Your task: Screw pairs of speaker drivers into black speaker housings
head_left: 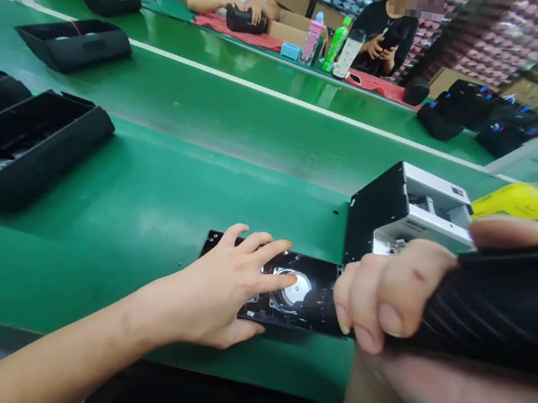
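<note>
A flat black panel (309, 284) with a round silver speaker driver (296, 291) lies on the green table near the front edge. My left hand (228, 287) rests on the panel's left end, fingers spread and stretched out, one fingertip reaching the driver. My right hand (382, 296) is closed in a fist around a thick black tool (503, 313), held close to the camera; its tip points down at the panel's right end.
A black-and-silver box-shaped device (404, 210) stands just behind the panel, with a yellow bottle (519, 200) beside it. Black speaker housings (25, 143) lie at the left and further back (73, 43). Other people sit across the green belt (212, 109) with bottles (348, 53).
</note>
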Motion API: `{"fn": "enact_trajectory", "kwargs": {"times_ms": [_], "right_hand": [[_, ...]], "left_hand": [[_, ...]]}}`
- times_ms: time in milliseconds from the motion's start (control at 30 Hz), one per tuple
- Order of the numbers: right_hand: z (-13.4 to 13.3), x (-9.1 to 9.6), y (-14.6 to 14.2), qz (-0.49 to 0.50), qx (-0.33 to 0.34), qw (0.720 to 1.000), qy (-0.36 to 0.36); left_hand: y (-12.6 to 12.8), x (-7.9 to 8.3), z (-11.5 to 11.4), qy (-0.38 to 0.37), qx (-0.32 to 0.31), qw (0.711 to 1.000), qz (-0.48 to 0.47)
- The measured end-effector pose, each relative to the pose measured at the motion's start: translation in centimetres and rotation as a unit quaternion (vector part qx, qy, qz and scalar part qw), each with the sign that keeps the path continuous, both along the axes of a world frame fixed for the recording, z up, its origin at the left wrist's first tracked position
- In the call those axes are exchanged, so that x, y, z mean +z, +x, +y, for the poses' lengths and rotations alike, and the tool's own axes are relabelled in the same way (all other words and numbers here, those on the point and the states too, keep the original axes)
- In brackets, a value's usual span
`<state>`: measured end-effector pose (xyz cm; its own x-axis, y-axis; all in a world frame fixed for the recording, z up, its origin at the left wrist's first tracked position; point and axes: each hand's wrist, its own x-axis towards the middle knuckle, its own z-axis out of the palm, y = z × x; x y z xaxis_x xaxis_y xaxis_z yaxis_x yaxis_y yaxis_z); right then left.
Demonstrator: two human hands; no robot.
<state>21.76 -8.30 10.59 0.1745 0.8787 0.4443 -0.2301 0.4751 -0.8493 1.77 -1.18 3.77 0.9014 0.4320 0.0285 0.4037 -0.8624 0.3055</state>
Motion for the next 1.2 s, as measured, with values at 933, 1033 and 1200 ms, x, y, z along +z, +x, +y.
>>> {"fn": "enact_trajectory", "kwargs": {"times_ms": [933,1033,1200], "right_hand": [[1.1,-3.6,-2.3,0.028,0.024,0.999,-0.012],[0.9,-3.9,-2.3,-0.002,0.034,0.999,0.009],[1.2,-4.5,-1.3,-0.061,0.122,0.99,0.043]], "left_hand": [[0.0,0.5,0.0,0.003,-0.005,0.999,-0.032],[0.1,0.7,-0.1,0.008,-0.014,0.999,-0.033],[0.2,1.2,0.0,0.01,-0.021,0.999,-0.029]]}}
